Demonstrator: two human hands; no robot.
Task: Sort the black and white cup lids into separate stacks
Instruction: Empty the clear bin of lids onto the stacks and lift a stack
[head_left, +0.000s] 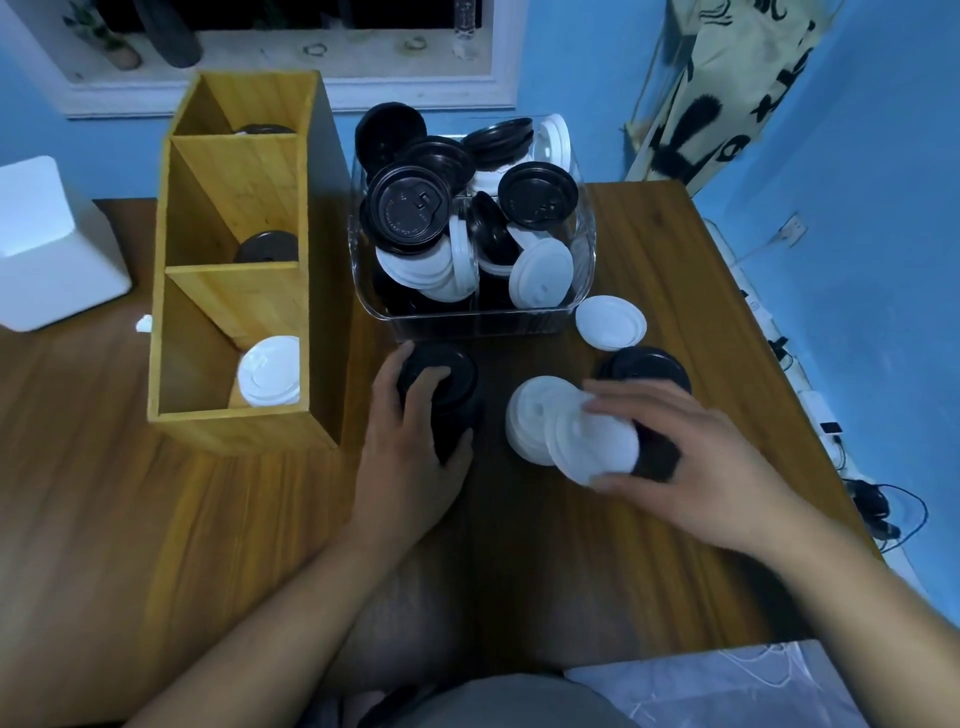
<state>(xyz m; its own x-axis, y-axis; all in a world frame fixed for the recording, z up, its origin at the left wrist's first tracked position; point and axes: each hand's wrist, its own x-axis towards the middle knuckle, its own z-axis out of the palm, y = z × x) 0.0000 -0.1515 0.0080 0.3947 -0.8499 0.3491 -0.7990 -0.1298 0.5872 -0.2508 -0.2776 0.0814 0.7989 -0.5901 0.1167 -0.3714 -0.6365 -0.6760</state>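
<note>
A clear plastic bin (584, 306) at the table's middle holds several mixed black and white lids. In front of it, my left hand (410, 441) grips a stack of black lids (457, 371) standing on the table. My right hand (691, 457) holds a white lid (597, 447) tilted over a short stack of white lids (530, 415), with something black under its fingers. A single white lid (610, 322) and a black lid (644, 366) lie on the table to the right of the bin.
A wooden three-compartment organiser (234, 421) stands left of the bin; its near compartment holds white lids (270, 371), its middle one black lids (267, 247). A white block (47, 244) sits at the far left. Cables run along the table's right edge.
</note>
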